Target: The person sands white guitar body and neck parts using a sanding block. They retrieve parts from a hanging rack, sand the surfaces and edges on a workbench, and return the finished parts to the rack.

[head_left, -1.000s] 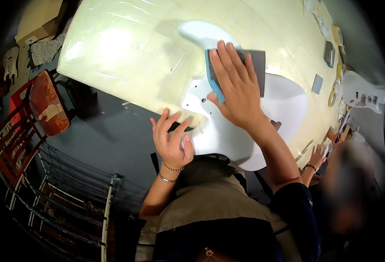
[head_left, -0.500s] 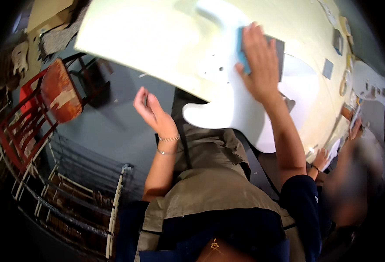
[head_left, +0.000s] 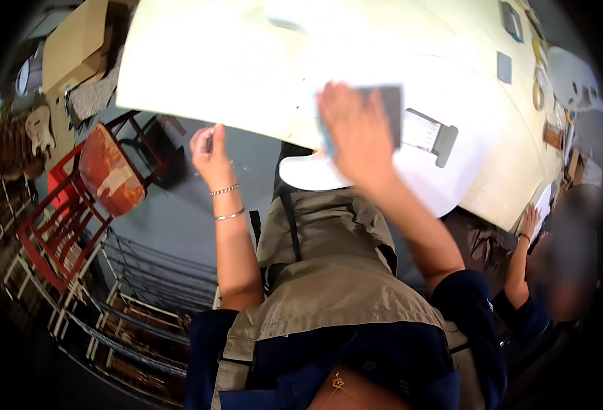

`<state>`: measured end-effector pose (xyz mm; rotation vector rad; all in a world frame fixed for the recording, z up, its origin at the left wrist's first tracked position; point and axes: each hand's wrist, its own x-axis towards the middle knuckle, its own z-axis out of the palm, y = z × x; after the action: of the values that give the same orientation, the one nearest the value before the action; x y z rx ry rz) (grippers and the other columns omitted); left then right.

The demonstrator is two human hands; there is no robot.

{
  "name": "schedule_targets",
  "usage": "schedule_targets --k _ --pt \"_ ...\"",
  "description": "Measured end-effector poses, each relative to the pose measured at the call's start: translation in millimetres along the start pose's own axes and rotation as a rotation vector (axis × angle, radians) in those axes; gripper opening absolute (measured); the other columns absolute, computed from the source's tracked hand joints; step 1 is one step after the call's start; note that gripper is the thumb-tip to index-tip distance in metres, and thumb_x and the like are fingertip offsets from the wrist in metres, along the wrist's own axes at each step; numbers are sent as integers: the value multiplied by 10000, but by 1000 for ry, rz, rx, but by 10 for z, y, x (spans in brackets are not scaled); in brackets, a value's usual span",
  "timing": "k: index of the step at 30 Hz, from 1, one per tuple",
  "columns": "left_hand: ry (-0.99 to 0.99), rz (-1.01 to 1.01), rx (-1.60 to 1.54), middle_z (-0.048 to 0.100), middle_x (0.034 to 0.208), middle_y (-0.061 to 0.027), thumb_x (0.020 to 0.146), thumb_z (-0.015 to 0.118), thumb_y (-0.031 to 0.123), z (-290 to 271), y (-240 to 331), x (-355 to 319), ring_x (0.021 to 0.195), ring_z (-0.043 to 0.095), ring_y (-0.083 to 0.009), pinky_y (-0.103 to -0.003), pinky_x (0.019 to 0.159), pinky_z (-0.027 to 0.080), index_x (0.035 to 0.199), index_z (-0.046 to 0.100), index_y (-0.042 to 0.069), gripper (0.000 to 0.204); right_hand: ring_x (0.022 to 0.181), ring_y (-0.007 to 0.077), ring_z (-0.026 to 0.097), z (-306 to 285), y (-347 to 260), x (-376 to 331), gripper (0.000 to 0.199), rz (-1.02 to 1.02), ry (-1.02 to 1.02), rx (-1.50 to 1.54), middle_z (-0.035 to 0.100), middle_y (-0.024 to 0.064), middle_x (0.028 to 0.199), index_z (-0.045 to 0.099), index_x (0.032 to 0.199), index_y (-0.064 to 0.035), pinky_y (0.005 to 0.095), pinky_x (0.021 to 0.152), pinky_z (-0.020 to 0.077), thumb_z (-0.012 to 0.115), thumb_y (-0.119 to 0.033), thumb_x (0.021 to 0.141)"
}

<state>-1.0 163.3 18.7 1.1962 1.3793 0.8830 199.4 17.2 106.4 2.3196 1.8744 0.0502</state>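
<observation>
A glossy white electric guitar body (head_left: 445, 181) lies flat on the pale table, its rounded horn (head_left: 308, 172) jutting past the near edge. On its face, my right hand (head_left: 357, 130) presses down on a dark grey sheet of sandpaper (head_left: 391, 113), with a strip of blue pad showing at its left side. The palm hides most of the pad. A cutout (head_left: 421, 130) in the body shows just right of the sheet. My left hand (head_left: 208, 154) hovers by the table's front edge, fingers loosely curled, thumb apart, nothing visible in it.
The pale table (head_left: 199, 75) fills the top. A grey pad (head_left: 504, 67) and another white guitar body (head_left: 574, 78) are at the right, where a co-worker's hand (head_left: 530, 219) touches a white piece. A worn red chair (head_left: 110, 171) and a metal rack (head_left: 137, 294) stand left.
My right hand and the sandpaper have moved left and nearer across the guitar body, uncovering more of the cutout. My left hand has shifted left and up to the table edge.
</observation>
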Motion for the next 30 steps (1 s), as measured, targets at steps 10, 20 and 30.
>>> schedule_targets --k 10,20,30 --pt "-640 639 463 486 953 -45 682 778 164 582 1267 58 1015 444 -230 -349 891 368 744 670 103 139 1373 227 248 -74 256 -210 821 288 112 415 269 73 1487 277 1434 -147 500 1107 143 666 -351 740" --pt "-1018 1061 845 511 954 11 742 723 340 1504 1498 300 978 454 -203 -383 910 266 801 664 151 206 1334 167 312 -231 -55 -582 807 294 63 486 359 -6 1440 407 1377 -188 484 1084 194 683 -420 655" --pt "-1030 1171 950 523 948 21 712 746 340 1634 1563 276 961 452 -191 -356 857 264 790 648 152 227 1331 176 313 -221 -52 -571 799 301 70 496 363 8 1438 411 1374 -184 474 1089 177 674 -439 664"
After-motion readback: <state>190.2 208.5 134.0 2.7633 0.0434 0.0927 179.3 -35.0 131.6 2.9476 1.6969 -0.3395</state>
